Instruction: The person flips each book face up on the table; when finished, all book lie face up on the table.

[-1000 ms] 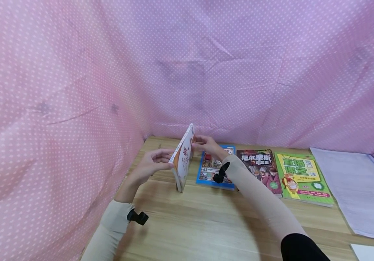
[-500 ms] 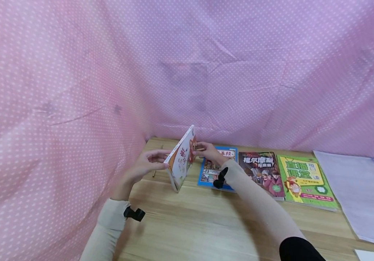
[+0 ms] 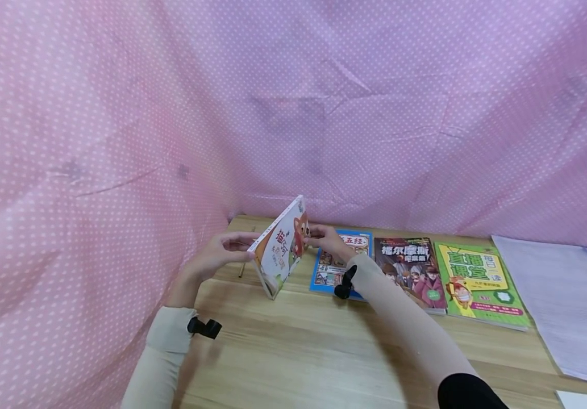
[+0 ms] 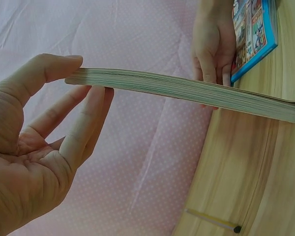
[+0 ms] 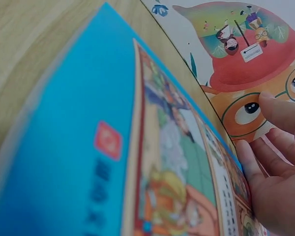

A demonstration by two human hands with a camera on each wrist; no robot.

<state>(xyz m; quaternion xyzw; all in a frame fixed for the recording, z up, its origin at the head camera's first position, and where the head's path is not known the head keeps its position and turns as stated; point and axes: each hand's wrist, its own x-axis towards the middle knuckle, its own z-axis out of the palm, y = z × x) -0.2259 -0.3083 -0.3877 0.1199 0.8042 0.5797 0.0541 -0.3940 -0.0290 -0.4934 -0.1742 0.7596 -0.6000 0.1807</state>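
Book (image 3: 279, 254) on edge on table (image 3: 303, 346), tilted left | left hand (image 3: 215, 257) pinches its top edge, thumb over, fingers under | right hand (image 3: 327, 239) fingers press its cover | blue book (image 3: 341, 262) flat just right

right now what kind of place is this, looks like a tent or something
Probably a desk or tabletop screened off by cloth rather than a tent: a wooden table with pink dotted fabric hung behind and to the side, children's books laid in a row, and loose paper sheets.
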